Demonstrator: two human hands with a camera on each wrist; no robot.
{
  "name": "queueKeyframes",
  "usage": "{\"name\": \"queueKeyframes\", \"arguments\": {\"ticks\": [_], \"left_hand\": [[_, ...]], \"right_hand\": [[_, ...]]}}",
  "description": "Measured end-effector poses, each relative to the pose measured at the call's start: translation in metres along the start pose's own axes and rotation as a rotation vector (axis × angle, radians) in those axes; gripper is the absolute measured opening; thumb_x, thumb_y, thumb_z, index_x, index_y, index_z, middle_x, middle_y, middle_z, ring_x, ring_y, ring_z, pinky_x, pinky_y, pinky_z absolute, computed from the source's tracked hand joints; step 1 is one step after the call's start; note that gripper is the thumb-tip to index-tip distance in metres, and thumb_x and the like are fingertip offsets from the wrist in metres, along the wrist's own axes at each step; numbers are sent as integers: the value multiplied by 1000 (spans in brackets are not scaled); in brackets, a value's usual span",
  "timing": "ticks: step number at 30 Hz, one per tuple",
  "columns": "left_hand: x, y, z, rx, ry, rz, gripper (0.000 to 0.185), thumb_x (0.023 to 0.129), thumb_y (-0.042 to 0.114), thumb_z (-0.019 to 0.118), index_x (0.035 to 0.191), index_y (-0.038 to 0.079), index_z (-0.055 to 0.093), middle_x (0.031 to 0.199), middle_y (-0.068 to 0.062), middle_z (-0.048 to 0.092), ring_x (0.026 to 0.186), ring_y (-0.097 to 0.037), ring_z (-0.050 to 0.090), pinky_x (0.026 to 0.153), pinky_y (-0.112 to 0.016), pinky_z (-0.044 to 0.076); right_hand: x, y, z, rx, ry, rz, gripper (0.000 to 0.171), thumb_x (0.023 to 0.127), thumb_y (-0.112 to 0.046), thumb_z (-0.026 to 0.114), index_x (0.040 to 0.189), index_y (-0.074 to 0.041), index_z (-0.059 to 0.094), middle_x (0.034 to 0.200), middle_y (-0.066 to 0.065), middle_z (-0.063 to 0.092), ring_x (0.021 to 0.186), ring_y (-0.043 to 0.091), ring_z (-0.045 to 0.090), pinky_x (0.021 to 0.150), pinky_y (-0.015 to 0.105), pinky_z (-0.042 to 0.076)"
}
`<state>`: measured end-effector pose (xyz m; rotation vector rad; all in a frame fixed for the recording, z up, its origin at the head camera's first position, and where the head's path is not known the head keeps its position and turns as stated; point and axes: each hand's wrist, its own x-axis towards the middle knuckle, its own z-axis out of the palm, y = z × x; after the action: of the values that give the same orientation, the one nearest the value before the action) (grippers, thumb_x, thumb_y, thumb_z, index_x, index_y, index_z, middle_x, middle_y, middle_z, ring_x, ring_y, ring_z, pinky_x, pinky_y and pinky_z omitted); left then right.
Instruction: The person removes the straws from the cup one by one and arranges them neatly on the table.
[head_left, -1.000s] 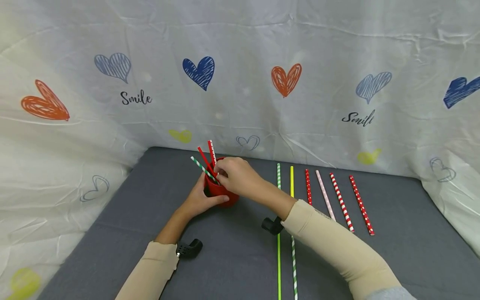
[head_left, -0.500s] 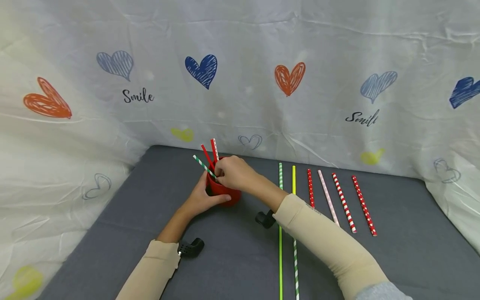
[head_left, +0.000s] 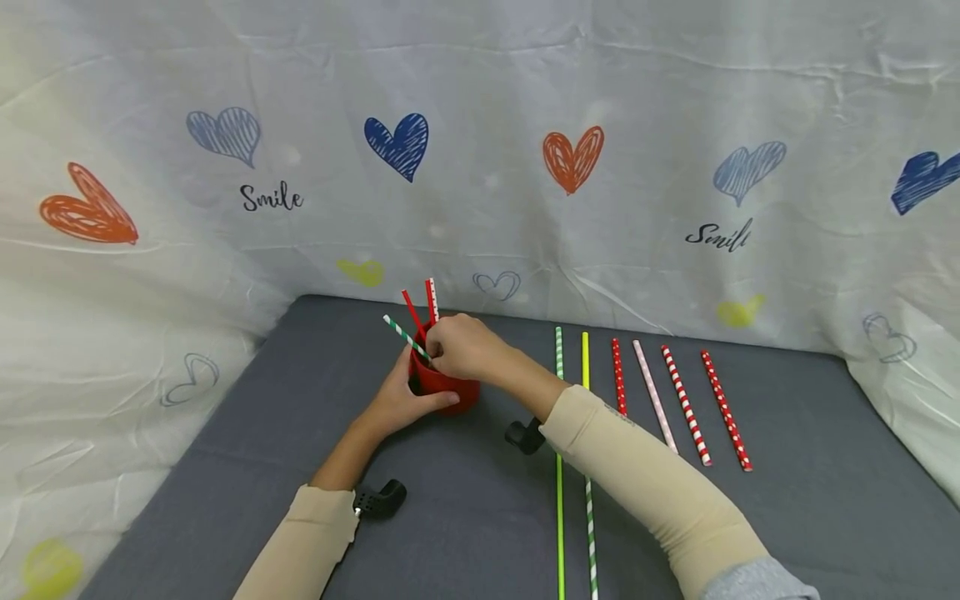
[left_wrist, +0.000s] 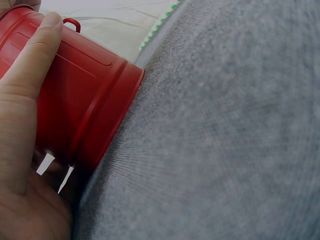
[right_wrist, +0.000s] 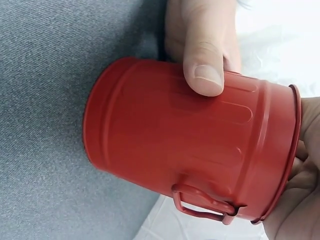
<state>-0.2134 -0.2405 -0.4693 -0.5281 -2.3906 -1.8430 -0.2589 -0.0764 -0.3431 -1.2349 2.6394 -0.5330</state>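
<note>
A small red metal cup (head_left: 444, 390) stands on the grey table. My left hand (head_left: 401, 400) grips its near left side, with the thumb (right_wrist: 202, 55) laid across the cup's wall (right_wrist: 190, 145). My right hand (head_left: 461, 346) sits over the cup's mouth with curled fingers, pinching a green-and-white striped straw (head_left: 401, 333) that slants out to the left. A plain red straw (head_left: 411, 307) and a red dotted straw (head_left: 432, 296) also stick up from the cup. In the left wrist view the cup (left_wrist: 75, 100) lies against my left palm (left_wrist: 25, 150).
Several straws lie side by side to the right: green striped (head_left: 558, 358), yellow-green (head_left: 585, 358), red dotted (head_left: 617, 375), pink (head_left: 651, 392), red-and-white striped (head_left: 682, 404) and another red one (head_left: 723, 408). A heart-printed white cloth (head_left: 480, 167) walls in the grey table (head_left: 787, 500).
My right hand has settled a little lower and to the left over the cup's mouth, and the forearm followed. The left hand has kept its grip on the cup.
</note>
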Motion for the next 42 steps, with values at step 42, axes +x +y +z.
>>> {"name": "queueKeyframes", "arguments": {"ticks": [42], "left_hand": [[0,-1,1,1,14,1,93,81,9,84,154,14,26,143,-5,44,125,-25,48,101,-47,44]], "right_hand": [[-17,17,8,303,355,-189,6,90,-3,52,90,-8,50,72,-1,55,56,9,46,54,23,41]]}}
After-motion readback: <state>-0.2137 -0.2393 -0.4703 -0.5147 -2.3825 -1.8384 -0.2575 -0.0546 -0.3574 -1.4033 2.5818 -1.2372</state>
